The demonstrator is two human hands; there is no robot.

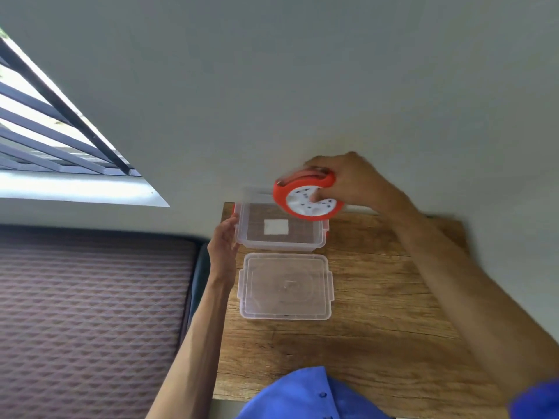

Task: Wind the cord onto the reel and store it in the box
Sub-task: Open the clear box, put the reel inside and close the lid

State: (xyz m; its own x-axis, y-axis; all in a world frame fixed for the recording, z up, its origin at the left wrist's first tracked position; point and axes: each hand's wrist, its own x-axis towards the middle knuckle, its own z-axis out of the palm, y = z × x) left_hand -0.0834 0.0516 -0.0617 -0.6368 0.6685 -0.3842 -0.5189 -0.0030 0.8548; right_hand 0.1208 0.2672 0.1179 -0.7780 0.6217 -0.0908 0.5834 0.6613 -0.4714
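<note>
An orange reel (302,195) with a white face hangs tilted above the back right corner of the clear plastic box (279,245). My right hand (354,182) grips the reel from the right, with a finger on its white face. The cord looks wound inside the reel's rim; it is blurred. My left hand (224,241) rests against the left wall of the open box, which stands at the far end of the wooden table (378,297). A white label lies on the box's floor.
The box's clear lid (286,287) lies flat on the table just in front of the box. A wall rises right behind the table. A quilted mattress (90,313) sits to the left, with a barred window (45,125) above it.
</note>
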